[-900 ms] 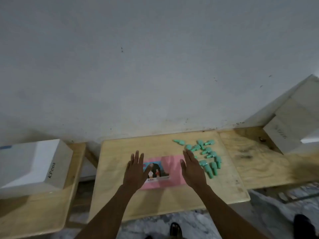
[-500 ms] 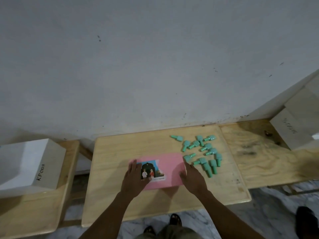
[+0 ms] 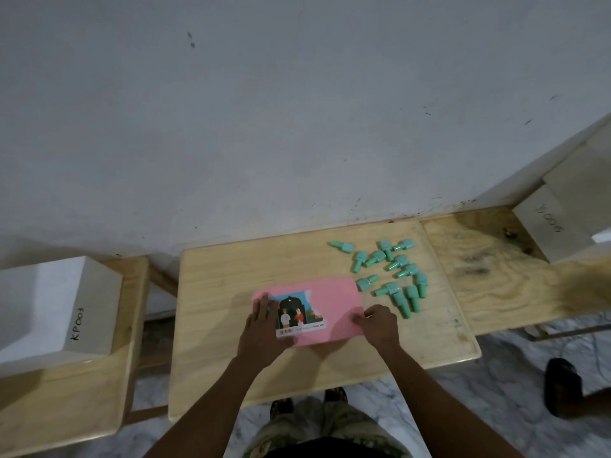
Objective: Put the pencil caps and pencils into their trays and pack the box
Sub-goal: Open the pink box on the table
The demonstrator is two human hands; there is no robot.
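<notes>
head view: the flat pink rectangular box with a printed picture label (image 3: pixel 317 309) is now gripped at both short ends, where 0.9 s ago the hands were only hovering spread above it. the left hand (image 3: pixel 264 328) is laid over the left edge, fingers extended flat across the label corner and thumb tucked along the near edge; the right hand (image 3: pixel 380 325) is curled at the right edge, fingertips bent onto the lid and apparently pinching its rim. the box lies flat and closed near the middle of the pale wooden tabletop (image 3: pixel 231 269). the small mint-green plastic pencil caps (image 3: pixel 393 276) are scattered loose just to the right of the box (about a dozen, none yet collected), the nearest close beside the right hand. no pencils or trays can be seen, so they are judged to be inside the box. the grip suggests that opening is about to be attempted, and packing has not begun.
</notes>
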